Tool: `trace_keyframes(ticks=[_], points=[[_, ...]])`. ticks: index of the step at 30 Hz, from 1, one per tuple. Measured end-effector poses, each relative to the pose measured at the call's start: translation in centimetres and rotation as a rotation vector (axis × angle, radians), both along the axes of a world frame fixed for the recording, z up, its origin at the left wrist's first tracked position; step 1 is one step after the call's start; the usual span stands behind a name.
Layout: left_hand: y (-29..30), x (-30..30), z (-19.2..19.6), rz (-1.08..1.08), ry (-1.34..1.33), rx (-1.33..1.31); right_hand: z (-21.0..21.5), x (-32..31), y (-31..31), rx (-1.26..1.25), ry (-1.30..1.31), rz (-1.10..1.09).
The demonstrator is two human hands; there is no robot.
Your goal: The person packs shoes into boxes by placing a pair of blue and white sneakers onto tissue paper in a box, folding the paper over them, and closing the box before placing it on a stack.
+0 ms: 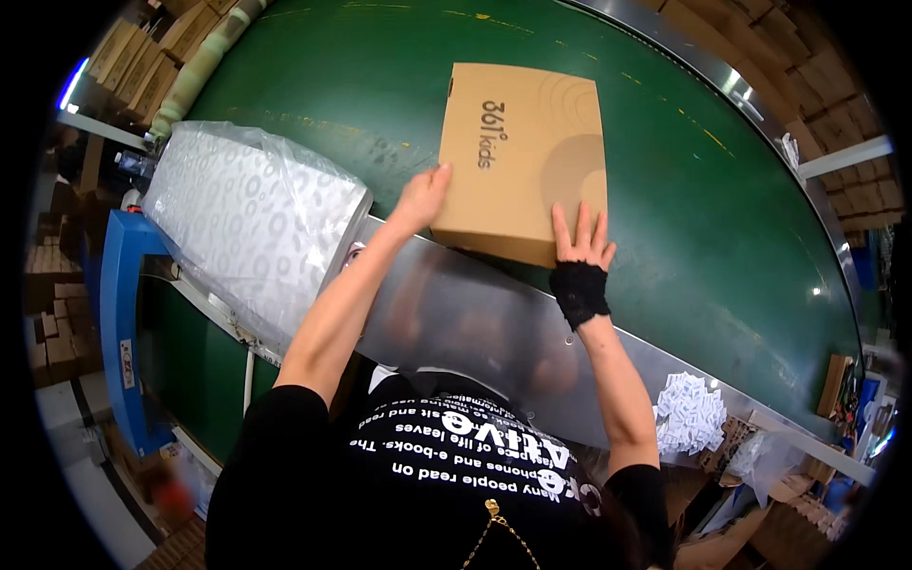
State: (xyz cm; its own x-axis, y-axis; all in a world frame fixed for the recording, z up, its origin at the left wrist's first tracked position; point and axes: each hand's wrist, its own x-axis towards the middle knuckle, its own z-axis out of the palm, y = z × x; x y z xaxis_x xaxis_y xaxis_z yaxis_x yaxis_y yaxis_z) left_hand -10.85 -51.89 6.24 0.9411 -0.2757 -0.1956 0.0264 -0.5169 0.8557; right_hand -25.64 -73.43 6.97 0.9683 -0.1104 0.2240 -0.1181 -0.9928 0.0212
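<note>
A brown cardboard box (513,142) with dark printing and curved line patterns on its top lies on the green belt, its near edge by the metal ledge. My left hand (424,198) grips the box's left side near the front corner, fingers curled at the edge. On the near right part of the top, my right hand (583,237) rests with fingers spread flat. A black wrist wrap (579,291) covers that wrist. What lies inside the box is hidden.
A stack of white patterned paper sheets (256,209) under clear plastic stands left of the box. Small white packets (690,414) are heaped on the right of the metal ledge (456,318). A blue frame (128,332) stands at the left. Cartons (807,76) are stacked beyond the belt (703,209).
</note>
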Motion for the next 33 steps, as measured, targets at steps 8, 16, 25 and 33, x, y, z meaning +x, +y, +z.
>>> trace_keyframes(ticks=[8,16,25,33], points=[[0.1,0.7,0.7,0.019,0.538,-0.303,3.6,1.2,-1.5,0.076,0.070,0.052],[2.8,-1.8,9.8,0.057,0.929,-0.663,13.0,2.6,-1.8,0.344,-0.181,0.184],[16.7,-10.7,13.4,0.480,0.524,-1.067,4.4,-4.2,-2.3,0.465,-0.041,0.244],[27.1,-24.8,11.9,1.171,0.000,-1.179,-10.6,-17.4,-9.7,0.106,0.005,-0.189]])
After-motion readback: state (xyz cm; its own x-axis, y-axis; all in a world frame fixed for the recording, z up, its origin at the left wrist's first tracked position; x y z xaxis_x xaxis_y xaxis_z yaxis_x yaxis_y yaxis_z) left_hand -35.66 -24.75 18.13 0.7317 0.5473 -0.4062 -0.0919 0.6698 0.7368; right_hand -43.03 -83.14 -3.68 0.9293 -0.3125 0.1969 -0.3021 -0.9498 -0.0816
